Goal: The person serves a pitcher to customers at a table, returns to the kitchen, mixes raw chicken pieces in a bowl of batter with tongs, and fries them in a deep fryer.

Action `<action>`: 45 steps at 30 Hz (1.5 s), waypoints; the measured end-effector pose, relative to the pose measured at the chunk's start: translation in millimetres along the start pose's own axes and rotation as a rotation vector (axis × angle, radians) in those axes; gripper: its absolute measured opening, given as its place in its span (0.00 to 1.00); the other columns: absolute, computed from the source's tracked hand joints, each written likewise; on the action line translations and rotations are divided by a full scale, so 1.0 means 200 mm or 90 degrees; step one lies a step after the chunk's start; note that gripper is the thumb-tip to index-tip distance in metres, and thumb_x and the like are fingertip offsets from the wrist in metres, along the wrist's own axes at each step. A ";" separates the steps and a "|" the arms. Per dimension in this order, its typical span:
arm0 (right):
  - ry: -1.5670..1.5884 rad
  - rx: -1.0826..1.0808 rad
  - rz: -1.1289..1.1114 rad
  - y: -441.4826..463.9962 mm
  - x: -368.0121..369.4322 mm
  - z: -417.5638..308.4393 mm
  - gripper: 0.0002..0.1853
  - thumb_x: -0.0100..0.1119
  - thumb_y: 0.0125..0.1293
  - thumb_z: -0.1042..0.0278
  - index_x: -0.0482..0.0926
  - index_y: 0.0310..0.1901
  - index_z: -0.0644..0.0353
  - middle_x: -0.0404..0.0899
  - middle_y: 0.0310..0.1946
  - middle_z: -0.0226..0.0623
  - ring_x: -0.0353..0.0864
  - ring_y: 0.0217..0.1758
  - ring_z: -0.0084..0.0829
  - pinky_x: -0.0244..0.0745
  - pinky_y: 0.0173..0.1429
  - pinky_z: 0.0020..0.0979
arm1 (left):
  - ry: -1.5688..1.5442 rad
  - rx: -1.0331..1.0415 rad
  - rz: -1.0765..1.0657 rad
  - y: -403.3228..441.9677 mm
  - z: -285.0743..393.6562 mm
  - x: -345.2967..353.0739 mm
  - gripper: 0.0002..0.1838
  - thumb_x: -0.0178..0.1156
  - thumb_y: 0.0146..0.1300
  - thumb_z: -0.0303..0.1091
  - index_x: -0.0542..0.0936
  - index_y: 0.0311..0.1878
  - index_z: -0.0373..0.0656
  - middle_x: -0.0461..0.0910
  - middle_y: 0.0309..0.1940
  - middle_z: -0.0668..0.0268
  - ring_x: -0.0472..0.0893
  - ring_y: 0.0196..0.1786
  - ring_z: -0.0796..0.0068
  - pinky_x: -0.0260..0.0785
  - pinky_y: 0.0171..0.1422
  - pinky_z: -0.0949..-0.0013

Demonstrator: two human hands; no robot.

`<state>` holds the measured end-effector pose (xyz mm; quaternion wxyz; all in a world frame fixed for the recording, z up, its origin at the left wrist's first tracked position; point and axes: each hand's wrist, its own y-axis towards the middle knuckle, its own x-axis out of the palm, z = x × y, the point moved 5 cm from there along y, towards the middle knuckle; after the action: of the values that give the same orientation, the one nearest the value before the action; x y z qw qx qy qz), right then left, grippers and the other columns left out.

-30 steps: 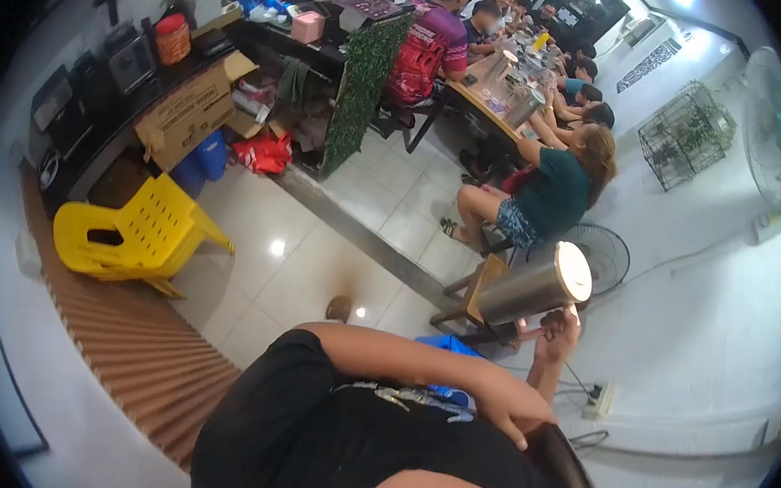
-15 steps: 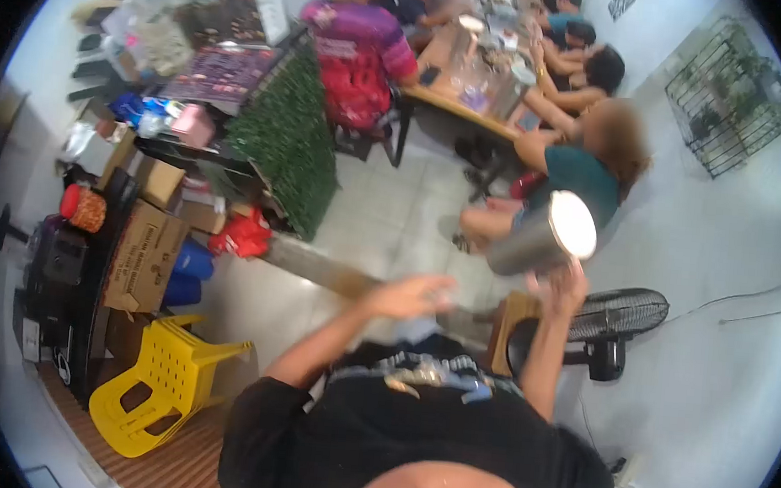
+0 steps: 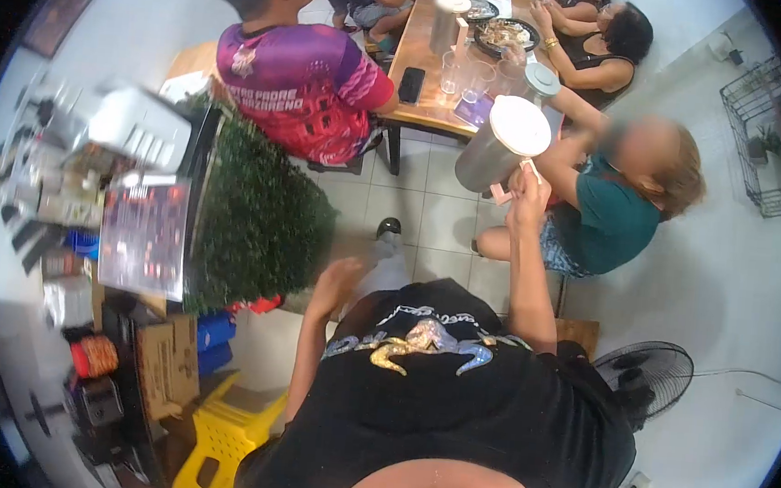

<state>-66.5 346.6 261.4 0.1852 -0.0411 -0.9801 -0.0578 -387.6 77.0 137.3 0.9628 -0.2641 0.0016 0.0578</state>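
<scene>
In the head view, my right hand [image 3: 530,200] grips the pale handle of a grey pitcher [image 3: 487,158] with a white lid. The pitcher tilts a little and hangs just short of the dining table's near end [image 3: 431,119]. My left hand [image 3: 337,281], slightly blurred, is low at my left side by a green leafy panel [image 3: 260,215]; its fingers look loosely stretched, with nothing in them. On the table stand several clear glasses [image 3: 478,81], a second lidded pitcher [image 3: 446,28] and a lidded grey container [image 3: 541,80].
A person in a purple and red shirt [image 3: 302,81] sits left of the table; a person in a green shirt [image 3: 617,221] sits right, close to the pitcher. Other people sit farther along. A black fan [image 3: 646,379] is at my right, a yellow chair [image 3: 224,437] at lower left.
I have moved forward, and the table and seated people are nearer. The pitcher, still in my right hand, is now close to the table's end. My left hand has dropped toward my side.
</scene>
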 end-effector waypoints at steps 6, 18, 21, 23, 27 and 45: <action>0.007 0.004 0.005 0.45 0.32 0.31 0.17 0.55 0.68 0.66 0.67 0.20 0.55 0.59 0.17 0.21 0.54 0.19 0.15 0.46 0.24 0.24 | 0.070 0.221 -0.118 0.65 0.52 -0.19 0.20 0.51 0.73 0.38 0.68 0.65 0.41 0.76 0.58 0.62 0.75 0.58 0.69 0.68 0.59 0.65; 0.043 0.045 0.001 1.04 0.72 0.60 0.18 0.51 0.69 0.68 0.62 0.19 0.54 0.57 0.17 0.22 0.54 0.20 0.18 0.47 0.26 0.25 | -0.148 0.116 -0.102 0.99 0.76 -0.32 0.28 0.54 0.71 0.47 0.65 0.67 0.41 0.72 0.62 0.57 0.74 0.61 0.64 0.69 0.61 0.61; 0.002 0.037 -0.018 1.04 0.66 0.65 0.15 0.53 0.68 0.67 0.69 0.22 0.58 0.60 0.18 0.21 0.56 0.21 0.16 0.48 0.26 0.25 | -0.133 0.106 -0.130 1.03 0.76 -0.29 0.29 0.53 0.71 0.48 0.65 0.68 0.41 0.72 0.62 0.56 0.74 0.62 0.63 0.68 0.62 0.60; -0.030 0.058 -0.005 1.02 0.65 0.66 0.14 0.54 0.68 0.65 0.76 0.26 0.63 0.65 0.19 0.21 0.59 0.23 0.15 0.52 0.27 0.24 | -0.118 0.104 -0.166 1.07 0.79 -0.27 0.30 0.52 0.71 0.50 0.64 0.68 0.41 0.72 0.62 0.55 0.73 0.63 0.61 0.68 0.63 0.58; -0.147 0.123 0.041 0.96 0.49 0.84 0.14 0.54 0.69 0.62 0.79 0.32 0.65 0.70 0.22 0.20 0.62 0.25 0.14 0.56 0.29 0.23 | -0.266 0.082 -0.240 1.17 0.87 -0.14 0.28 0.51 0.71 0.39 0.62 0.70 0.40 0.67 0.68 0.54 0.70 0.67 0.57 0.64 0.67 0.54; -0.106 0.105 -0.042 1.00 0.25 1.10 0.12 0.55 0.61 0.70 0.82 0.38 0.71 0.74 0.22 0.24 0.69 0.28 0.17 0.63 0.32 0.24 | -0.701 -0.151 -0.205 2.12 1.12 0.68 0.37 0.42 0.70 0.62 0.56 0.70 0.43 0.57 0.70 0.56 0.61 0.70 0.53 0.55 0.74 0.51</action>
<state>-171.6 575.2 95.6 0.1043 0.0017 -0.9943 0.0205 -305.7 567.9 109.4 0.7824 -0.2977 -0.5456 0.0391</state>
